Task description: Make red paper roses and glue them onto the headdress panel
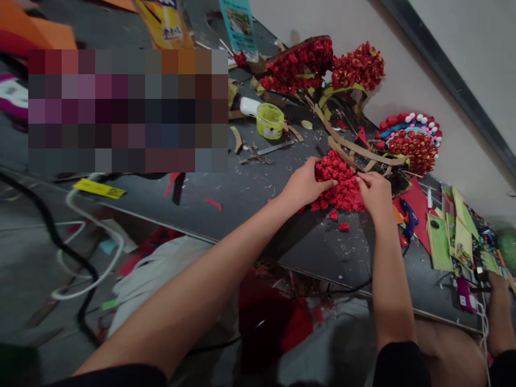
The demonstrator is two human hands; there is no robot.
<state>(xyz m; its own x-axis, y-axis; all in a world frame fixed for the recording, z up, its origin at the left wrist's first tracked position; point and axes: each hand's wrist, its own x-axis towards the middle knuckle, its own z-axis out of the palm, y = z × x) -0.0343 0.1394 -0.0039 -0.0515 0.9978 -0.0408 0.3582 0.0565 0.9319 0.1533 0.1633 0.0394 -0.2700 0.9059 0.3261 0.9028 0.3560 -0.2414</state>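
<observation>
Fingers apart, left hand (301,185) steadies red cluster (342,188) | right hand (378,196) pinches fingertips together, contents unclear | cluster seemingly mostly covered; bits (344,227) loose toward desk's (242,201) front edge

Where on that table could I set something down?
Nearly bare: the tabletop between left forearm and right forearm, in front of the red pile; also between left forearm and yellow-green tub. Crowded: along the wall and right of the right hand.
</observation>
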